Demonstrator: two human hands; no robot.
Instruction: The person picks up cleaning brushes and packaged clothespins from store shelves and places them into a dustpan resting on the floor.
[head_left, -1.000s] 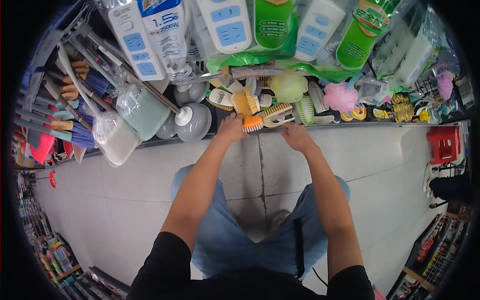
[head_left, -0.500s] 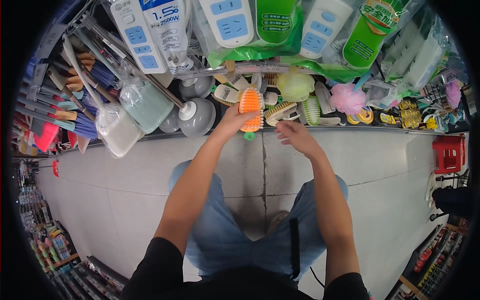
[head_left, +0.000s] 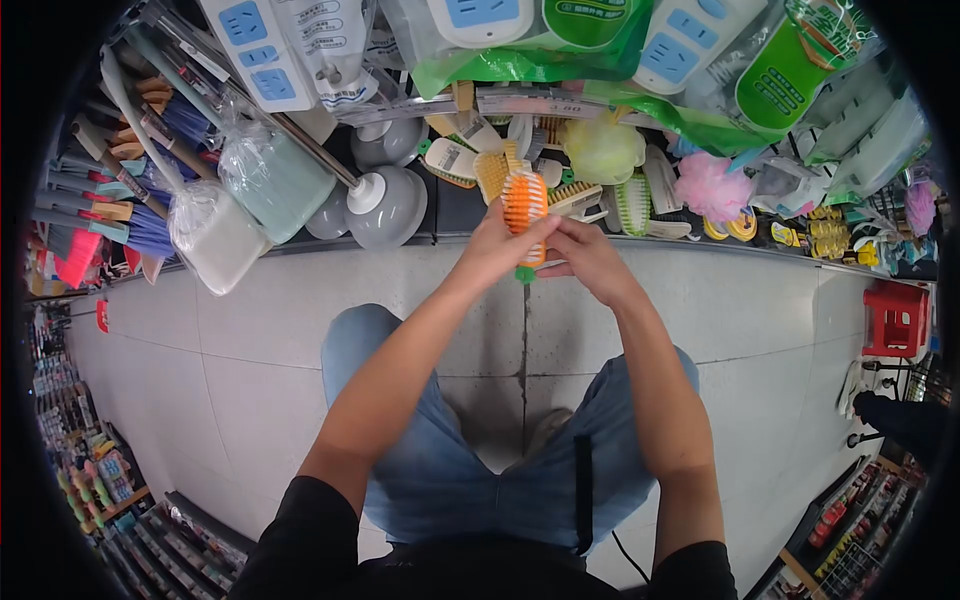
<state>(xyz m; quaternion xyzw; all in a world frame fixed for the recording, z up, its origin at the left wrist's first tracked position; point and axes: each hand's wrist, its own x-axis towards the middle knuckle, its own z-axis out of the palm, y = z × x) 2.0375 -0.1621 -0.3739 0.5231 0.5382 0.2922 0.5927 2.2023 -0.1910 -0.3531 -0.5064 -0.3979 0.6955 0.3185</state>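
Observation:
An orange scrub brush with pale bristles and a green end stands roughly upright in front of the shelf edge. My left hand is wrapped round its lower left side, thumb across the front. From the right, my right hand reaches the brush's lower part, its fingers closed against the edge; its fingertips are partly hidden. Just behind lie more brushes, among them a wooden-backed brush and a green-and-white brush. A yellow bath puff sits beyond my right hand.
Grey plungers and wrapped dustpans stand to the left. Packaged power strips hang over the shelf. Further right are a pink bath puff and, on the floor, a red basket. My knees are above the tiled floor.
My right hand has moved left and closed onto the brush, from being apart with loosely spread fingers. The brush has turned so that its bristles face more sideways. The view has shifted slightly.

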